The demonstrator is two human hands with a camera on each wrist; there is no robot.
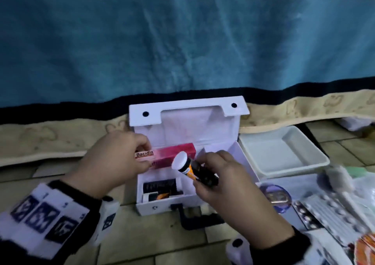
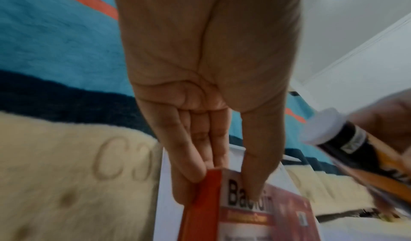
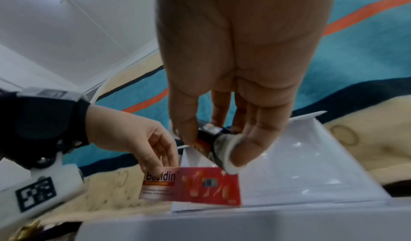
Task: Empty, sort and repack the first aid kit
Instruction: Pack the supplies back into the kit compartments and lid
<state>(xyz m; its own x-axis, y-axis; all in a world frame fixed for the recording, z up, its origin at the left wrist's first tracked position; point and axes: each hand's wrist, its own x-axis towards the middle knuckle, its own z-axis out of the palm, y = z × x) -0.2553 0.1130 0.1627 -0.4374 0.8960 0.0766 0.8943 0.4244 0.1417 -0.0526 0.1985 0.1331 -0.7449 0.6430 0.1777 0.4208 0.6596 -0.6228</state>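
A white first aid box (image 1: 156,205) stands open on the tiled floor, lid leaning back against a blanket. My left hand (image 1: 119,155) pinches the left end of a red carton marked Bacidin (image 1: 168,153) (image 2: 255,215) (image 3: 193,185), held over the box's back part. My right hand (image 1: 221,175) grips an orange and black tube with a white cap (image 1: 186,167) (image 2: 347,142) (image 3: 213,148) above the box's middle, cap pointing up and left. In the front left compartment lie dark and orange items (image 1: 160,189).
A white tray (image 1: 284,153) sits to the right of the box. Blister packs (image 1: 332,210), a round tin (image 1: 276,195) and other supplies lie at the lower right. A blue blanket (image 1: 182,41) with a beige border hangs behind the box.
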